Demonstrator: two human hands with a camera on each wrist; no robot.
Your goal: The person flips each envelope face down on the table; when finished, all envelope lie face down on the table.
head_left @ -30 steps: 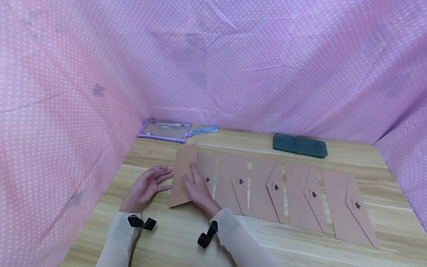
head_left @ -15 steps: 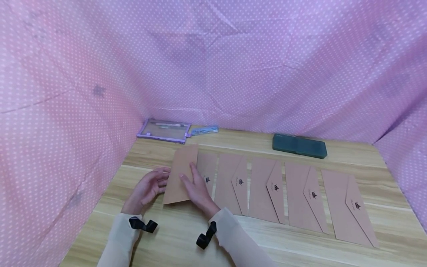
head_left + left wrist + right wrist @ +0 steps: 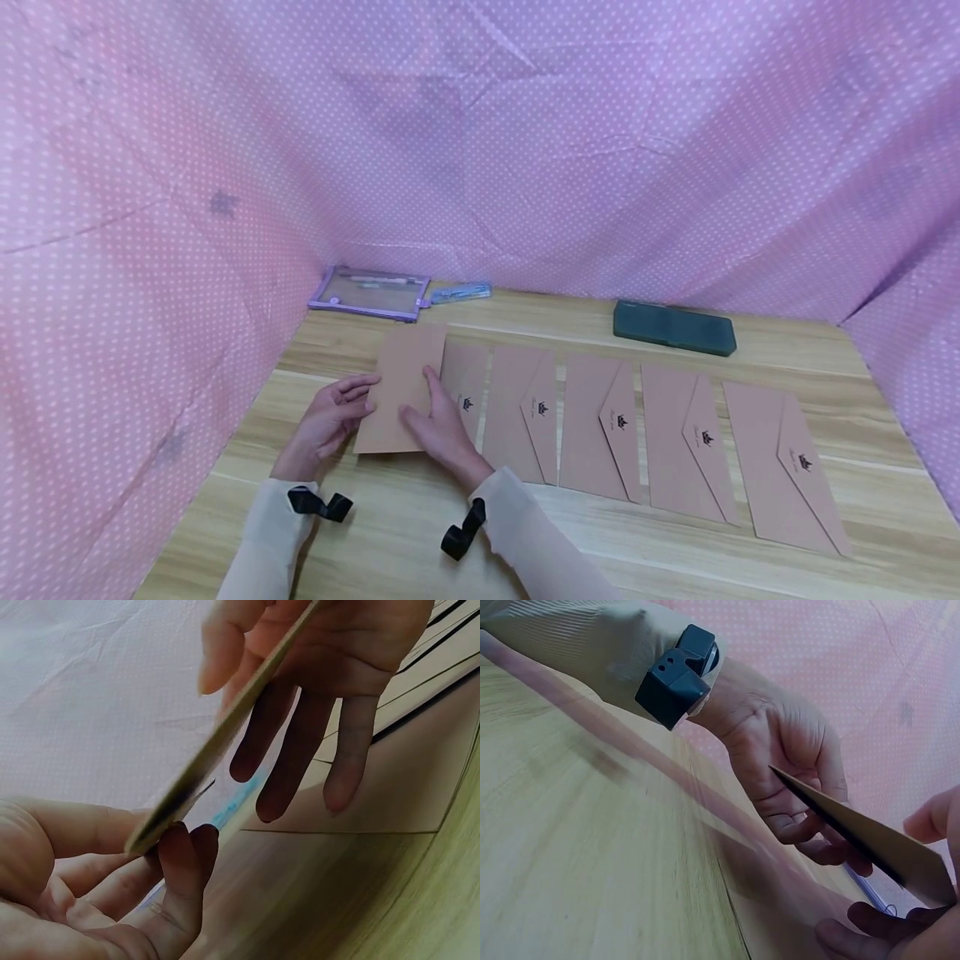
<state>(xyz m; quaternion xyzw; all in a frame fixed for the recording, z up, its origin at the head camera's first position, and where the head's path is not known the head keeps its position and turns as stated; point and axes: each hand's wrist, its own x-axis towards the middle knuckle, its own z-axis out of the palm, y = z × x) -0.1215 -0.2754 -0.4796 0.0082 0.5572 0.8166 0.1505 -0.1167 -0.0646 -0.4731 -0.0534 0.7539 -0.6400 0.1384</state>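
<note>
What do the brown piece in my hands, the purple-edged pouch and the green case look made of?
Brown piece: matte paper or thin card, judging by its dull surface and thin edge. Pouch: probably translucent plastic or mesh, since pen-like shapes show through. Case: perhaps smooth plastic, given its crisp edges.

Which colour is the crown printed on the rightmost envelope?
The crown on that envelope is black; it shows best in the head view.

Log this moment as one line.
left hand: pinches envelope | right hand: grips same envelope | envelope: tilted above table, plain face showing | row: five envelopes, crown-printed
</note>
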